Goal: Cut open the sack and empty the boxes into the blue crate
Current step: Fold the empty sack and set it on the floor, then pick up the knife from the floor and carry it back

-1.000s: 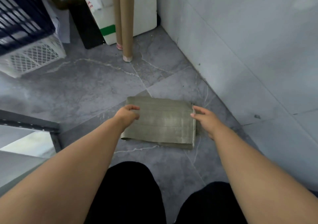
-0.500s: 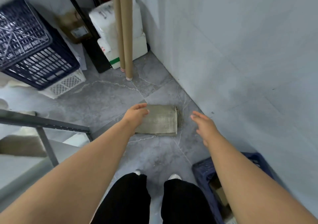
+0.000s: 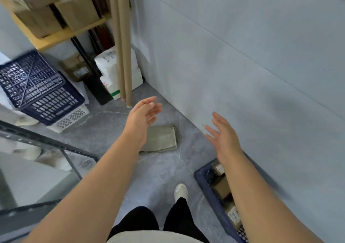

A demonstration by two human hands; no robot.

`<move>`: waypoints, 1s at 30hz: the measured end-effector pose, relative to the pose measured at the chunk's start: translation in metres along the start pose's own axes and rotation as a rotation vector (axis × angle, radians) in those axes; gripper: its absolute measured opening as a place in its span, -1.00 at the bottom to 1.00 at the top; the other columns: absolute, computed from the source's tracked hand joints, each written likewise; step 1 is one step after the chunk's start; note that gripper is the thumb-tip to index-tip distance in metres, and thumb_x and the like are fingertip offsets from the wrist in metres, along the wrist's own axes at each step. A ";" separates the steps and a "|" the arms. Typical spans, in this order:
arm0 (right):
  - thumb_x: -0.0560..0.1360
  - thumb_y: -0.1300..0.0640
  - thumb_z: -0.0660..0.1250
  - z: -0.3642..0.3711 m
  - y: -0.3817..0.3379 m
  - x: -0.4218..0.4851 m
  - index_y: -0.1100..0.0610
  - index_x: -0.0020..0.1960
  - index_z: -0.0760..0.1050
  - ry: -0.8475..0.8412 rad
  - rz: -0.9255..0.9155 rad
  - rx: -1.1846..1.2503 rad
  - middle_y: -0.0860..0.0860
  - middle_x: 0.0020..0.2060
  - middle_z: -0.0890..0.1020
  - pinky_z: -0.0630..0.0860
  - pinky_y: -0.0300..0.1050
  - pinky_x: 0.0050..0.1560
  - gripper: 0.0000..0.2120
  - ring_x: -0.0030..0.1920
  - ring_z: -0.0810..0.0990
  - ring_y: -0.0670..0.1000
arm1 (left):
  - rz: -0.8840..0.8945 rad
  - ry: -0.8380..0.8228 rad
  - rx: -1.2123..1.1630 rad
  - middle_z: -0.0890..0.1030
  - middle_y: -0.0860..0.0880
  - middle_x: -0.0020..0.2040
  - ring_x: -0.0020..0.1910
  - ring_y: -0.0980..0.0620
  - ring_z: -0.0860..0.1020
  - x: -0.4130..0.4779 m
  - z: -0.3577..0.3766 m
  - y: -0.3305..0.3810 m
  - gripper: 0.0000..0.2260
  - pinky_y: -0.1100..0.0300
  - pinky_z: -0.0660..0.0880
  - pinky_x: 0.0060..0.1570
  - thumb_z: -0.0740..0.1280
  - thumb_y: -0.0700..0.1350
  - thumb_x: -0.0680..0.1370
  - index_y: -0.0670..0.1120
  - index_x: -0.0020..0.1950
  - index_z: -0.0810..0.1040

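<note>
The grey-green sack (image 3: 162,138) lies folded flat on the grey floor near the wall. My left hand (image 3: 142,116) hovers above its left end, fingers spread, holding nothing. My right hand (image 3: 223,133) is raised to the right of the sack, also open and empty. A blue crate (image 3: 211,192) stands on the floor at the lower right, against the wall, partly hidden by my right forearm. Brown cardboard boxes (image 3: 222,186) lie inside it.
Another dark blue crate (image 3: 37,86) lies tipped on a white basket (image 3: 69,119) at the left. Two cardboard tubes (image 3: 123,43) lean in the corner beside white packages (image 3: 110,69). A shelf of boxes (image 3: 56,13) is at the top left. A metal-framed table (image 3: 44,144) is at my left.
Both hands let go of the folded sack and lifted away from it. The view rose and pulled back, bringing the blue crate with boxes into sight at the lower right.
</note>
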State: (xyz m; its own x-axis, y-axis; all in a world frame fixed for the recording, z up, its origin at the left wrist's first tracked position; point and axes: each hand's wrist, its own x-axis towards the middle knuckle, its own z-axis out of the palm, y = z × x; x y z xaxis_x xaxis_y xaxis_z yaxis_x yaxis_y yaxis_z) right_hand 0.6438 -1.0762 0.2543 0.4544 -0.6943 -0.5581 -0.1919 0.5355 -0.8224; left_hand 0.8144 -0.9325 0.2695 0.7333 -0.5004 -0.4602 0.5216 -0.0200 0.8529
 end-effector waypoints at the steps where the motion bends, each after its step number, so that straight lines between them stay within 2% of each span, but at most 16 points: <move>1: 0.58 0.10 0.21 -0.002 0.000 -0.014 -0.02 0.37 0.42 0.025 -0.018 0.024 -0.05 0.32 0.47 0.45 -0.01 0.29 -0.64 0.23 0.53 0.02 | 0.008 -0.028 0.008 0.66 0.03 -0.10 -0.01 0.03 0.62 -0.010 0.001 0.003 -0.82 0.07 0.40 0.16 0.21 -0.18 0.56 0.02 0.00 0.58; 6: 0.58 0.11 0.20 -0.014 0.016 -0.098 0.01 0.36 0.43 0.157 -0.113 0.195 -0.07 0.15 0.50 0.50 -0.01 0.22 -0.65 0.18 0.56 0.04 | -0.013 -0.223 0.038 0.64 0.02 -0.09 -0.03 0.01 0.60 -0.063 0.005 0.004 -0.82 0.06 0.39 0.13 0.21 -0.19 0.56 0.01 -0.01 0.58; 10: 0.58 0.07 0.21 -0.026 0.042 -0.166 0.02 0.34 0.45 0.266 -0.147 0.336 0.02 0.22 0.52 0.53 -0.01 0.18 -0.66 0.13 0.60 0.04 | -0.038 -0.331 0.057 0.63 0.02 -0.08 -0.04 0.03 0.59 -0.108 0.000 -0.001 -0.83 0.11 0.40 0.04 0.20 -0.17 0.57 0.01 -0.01 0.57; 13: 0.56 0.06 0.24 -0.036 0.061 -0.211 0.04 0.31 0.47 0.327 -0.152 0.426 0.08 0.23 0.56 0.54 0.09 0.19 -0.67 0.09 0.62 0.09 | -0.083 -0.417 0.069 0.62 0.04 -0.08 -0.06 0.06 0.59 -0.141 0.000 -0.011 -0.82 0.16 0.42 -0.06 0.18 -0.15 0.58 0.02 0.00 0.56; 16: 0.57 0.06 0.23 -0.054 0.071 -0.250 0.06 0.30 0.47 0.418 -0.208 0.464 0.12 0.17 0.60 0.58 0.02 0.06 -0.68 0.06 0.65 0.10 | -0.107 -0.526 0.096 0.63 0.05 -0.08 -0.06 0.06 0.60 -0.173 0.010 -0.019 -0.82 0.19 0.45 -0.13 0.18 -0.13 0.58 0.02 0.01 0.57; 19: 0.59 0.10 0.18 -0.071 0.082 -0.286 0.07 0.30 0.46 0.491 -0.242 0.495 0.12 0.11 0.63 0.57 -0.05 -0.04 -0.70 -0.01 0.66 0.08 | -0.105 -0.614 0.136 0.63 0.04 -0.08 -0.06 0.05 0.60 -0.204 0.024 -0.025 -0.82 0.17 0.46 -0.12 0.17 -0.13 0.58 0.02 0.00 0.57; 24: 0.59 0.10 0.18 -0.106 0.112 -0.342 0.08 0.29 0.48 0.602 -0.254 0.511 0.12 0.06 0.67 0.59 -0.01 -0.04 -0.70 0.00 0.67 0.12 | -0.147 -0.705 0.196 0.62 0.03 -0.07 -0.03 0.03 0.58 -0.252 0.043 -0.051 -0.82 0.17 0.46 -0.10 0.18 -0.12 0.59 0.01 0.03 0.57; 30: 0.57 0.05 0.22 -0.159 0.165 -0.410 0.03 0.12 0.54 0.716 -0.247 0.649 0.05 -0.09 0.72 0.61 -0.06 -0.14 -0.81 -0.17 0.71 0.05 | -0.214 -0.806 0.264 0.62 0.03 -0.10 -0.09 0.04 0.58 -0.324 0.056 -0.107 -0.83 0.16 0.46 -0.07 0.18 -0.14 0.59 -0.01 0.05 0.55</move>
State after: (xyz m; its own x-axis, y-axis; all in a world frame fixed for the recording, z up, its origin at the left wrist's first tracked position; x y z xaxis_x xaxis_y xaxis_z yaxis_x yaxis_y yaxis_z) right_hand 0.2878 -0.7795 0.3294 -0.2550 -0.8336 -0.4899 0.4471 0.3476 -0.8242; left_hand 0.4968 -0.8172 0.3413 0.0477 -0.9206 -0.3875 0.4214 -0.3331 0.8434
